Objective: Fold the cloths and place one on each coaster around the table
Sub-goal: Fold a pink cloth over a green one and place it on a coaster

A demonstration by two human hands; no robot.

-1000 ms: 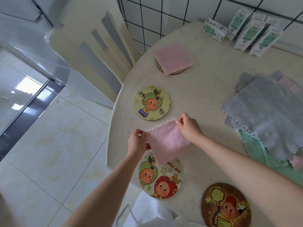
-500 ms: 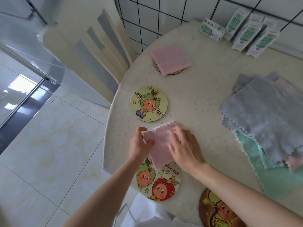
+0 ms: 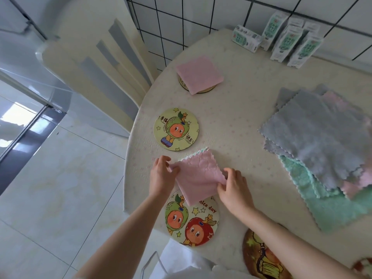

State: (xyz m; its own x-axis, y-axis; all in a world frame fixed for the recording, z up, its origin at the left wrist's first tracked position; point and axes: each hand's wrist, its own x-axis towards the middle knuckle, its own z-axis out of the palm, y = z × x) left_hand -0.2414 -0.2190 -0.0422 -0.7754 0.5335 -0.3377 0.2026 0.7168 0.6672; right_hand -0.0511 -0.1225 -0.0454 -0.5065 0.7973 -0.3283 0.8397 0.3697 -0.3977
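Note:
A folded pink cloth (image 3: 198, 174) lies near the table's left edge, its lower corner overlapping a cartoon coaster (image 3: 192, 220). My left hand (image 3: 162, 174) pinches its left corner and my right hand (image 3: 233, 188) pinches its right corner. Just beyond it lies a bare round coaster (image 3: 176, 129) with a green-hooded figure. Farther back, another folded pink cloth (image 3: 199, 73) covers a coaster (image 3: 201, 90). A pile of unfolded grey, pink and green cloths (image 3: 322, 137) lies at the right. A dark coaster (image 3: 259, 256) shows at the bottom, partly under my right forearm.
Several small cartons (image 3: 281, 39) stand at the back of the round table (image 3: 241, 109) against the tiled wall. A cream chair (image 3: 96, 63) is pushed against the table's left side. Tiled floor (image 3: 60, 188) lies beyond the left edge.
My right hand moved from the cloth's far corner, across its top, to its right corner. The cloth went from lifted to lying flat on the table. My left hand kept its corner.

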